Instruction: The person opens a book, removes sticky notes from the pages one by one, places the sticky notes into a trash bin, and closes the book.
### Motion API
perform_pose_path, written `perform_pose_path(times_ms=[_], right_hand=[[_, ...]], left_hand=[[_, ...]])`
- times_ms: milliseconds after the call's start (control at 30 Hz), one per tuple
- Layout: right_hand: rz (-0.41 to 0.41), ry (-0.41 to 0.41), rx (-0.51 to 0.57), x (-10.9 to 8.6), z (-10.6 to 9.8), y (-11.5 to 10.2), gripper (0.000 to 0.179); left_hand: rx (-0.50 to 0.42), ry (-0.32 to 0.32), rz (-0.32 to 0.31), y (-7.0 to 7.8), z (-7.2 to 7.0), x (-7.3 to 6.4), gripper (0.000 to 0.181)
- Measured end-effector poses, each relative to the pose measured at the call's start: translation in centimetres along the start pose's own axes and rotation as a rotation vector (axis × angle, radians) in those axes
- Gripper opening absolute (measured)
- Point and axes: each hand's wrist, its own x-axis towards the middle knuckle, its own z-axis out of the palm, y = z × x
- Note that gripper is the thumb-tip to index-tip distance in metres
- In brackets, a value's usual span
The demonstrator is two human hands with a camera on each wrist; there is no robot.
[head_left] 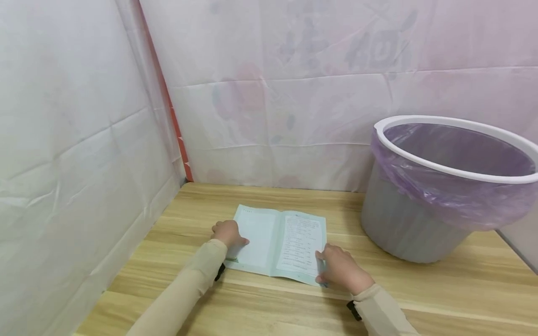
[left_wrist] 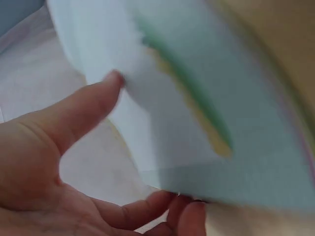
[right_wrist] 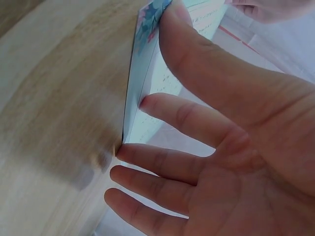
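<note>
An open booklet [head_left: 275, 242] with pale blue-green borders lies spread on the wooden table. Printed lines fill its right page, while the left page is mostly white, with a green and yellow strip [left_wrist: 192, 103] near the bottom. My left hand [head_left: 228, 234] is at the left edge, thumb over the page and curled fingertips [left_wrist: 191, 216] at the page's edge. On the other side, my right hand [head_left: 340, 266] touches the right edge. Its thumb lies by the flowered corner [right_wrist: 150, 22], the index fingertip meets the page, and the other fingers stretch out straight towards the edge and tabletop.
A grey bin [head_left: 403, 224] with a white rim and a purple plastic liner [head_left: 458, 203] stands on the table [head_left: 260, 303] at the right. Pale sheeting [head_left: 273, 116] hangs behind the table and along its left side, with a red strip at the corner.
</note>
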Motion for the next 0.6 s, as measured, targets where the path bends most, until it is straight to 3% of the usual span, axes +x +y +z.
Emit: perform_pose_path(times_ms=[200, 433, 600], right_hand=[[-0.006, 0.004, -0.008, -0.1, -0.1, -0.1, 0.063], [0.009, 0.002, -0.002, -0.3, -0.2, -0.4, 0.062], [0.009, 0.007, 0.013, -0.3, -0.1, -0.4, 0.059]], left_hand=[[0.025, 0.001, -0.068, 1.3, -0.2, 0.1, 0.050], [-0.048, -0.003, -0.103, 1.4, -0.3, -0.2, 0.059], [-0.159, 0.050, -0.099, 0.7, 0.2, -0.5, 0.075]])
